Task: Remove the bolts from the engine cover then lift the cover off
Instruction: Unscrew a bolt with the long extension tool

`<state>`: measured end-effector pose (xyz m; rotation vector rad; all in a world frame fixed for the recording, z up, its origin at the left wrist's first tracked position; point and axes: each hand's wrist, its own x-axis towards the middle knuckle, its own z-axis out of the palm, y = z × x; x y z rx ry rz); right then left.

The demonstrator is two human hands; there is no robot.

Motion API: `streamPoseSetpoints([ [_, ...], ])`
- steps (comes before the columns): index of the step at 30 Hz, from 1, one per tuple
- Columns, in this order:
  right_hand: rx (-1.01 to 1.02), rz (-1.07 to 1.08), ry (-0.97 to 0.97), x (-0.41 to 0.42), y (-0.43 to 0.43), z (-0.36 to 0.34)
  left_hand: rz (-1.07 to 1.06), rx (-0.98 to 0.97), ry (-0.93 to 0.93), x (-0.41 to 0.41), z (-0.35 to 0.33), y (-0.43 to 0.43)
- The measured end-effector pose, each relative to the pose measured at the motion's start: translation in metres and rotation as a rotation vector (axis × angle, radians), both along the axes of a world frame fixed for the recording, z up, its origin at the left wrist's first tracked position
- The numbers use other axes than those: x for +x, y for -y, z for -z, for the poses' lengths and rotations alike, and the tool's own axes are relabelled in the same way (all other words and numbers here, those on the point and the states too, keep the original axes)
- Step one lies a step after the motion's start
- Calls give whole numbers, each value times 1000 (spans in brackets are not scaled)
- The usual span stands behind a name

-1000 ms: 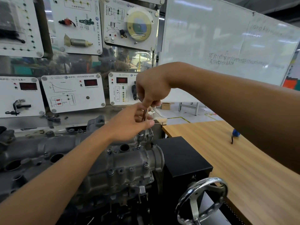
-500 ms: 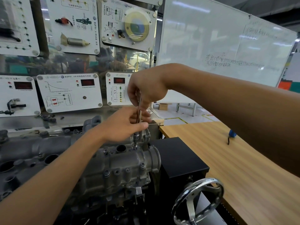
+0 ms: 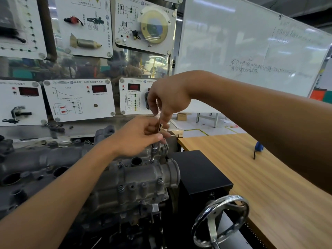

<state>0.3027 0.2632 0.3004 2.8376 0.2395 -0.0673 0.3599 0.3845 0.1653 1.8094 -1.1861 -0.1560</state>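
The grey cast engine cover lies across the lower left, with several bolts along its front edge and top. A slim metal socket driver stands nearly upright, its socket end set on a bolt at the cover's top right, beside a round opening. My left hand pinches the driver's lower shaft. My right hand grips the upper shaft from above. The driver's top is hidden inside my right hand.
A black box stands right of the cover, with a chrome handwheel below it. The wooden table on the right carries a small blue object. White sensor panels and a whiteboard stand behind.
Both hands stay on the driver over the same bolt. My right hand has shifted its grip slightly on the upper shaft, and the view has drifted a little.
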Motion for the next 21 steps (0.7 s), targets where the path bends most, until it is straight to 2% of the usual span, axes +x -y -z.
streamPoseSetpoints([
  [3,42,108,-63,2,0,1,-204,-12,179,-2,-2,3],
  [6,-20,135,-73,2,-4,0,-452,-13,345,-5,1,14],
  [8,-50,92,-56,0,-5,-1,-421,-6,332,-7,5,17],
  [12,69,-49,23,-14,-5,-4,-160,140,140,-7,2,6],
  [17,232,-148,148,-23,-18,-18,-211,51,198,-9,-21,-18],
  [21,323,-185,158,-20,-35,-18,-174,73,134,-11,-25,-46],
])
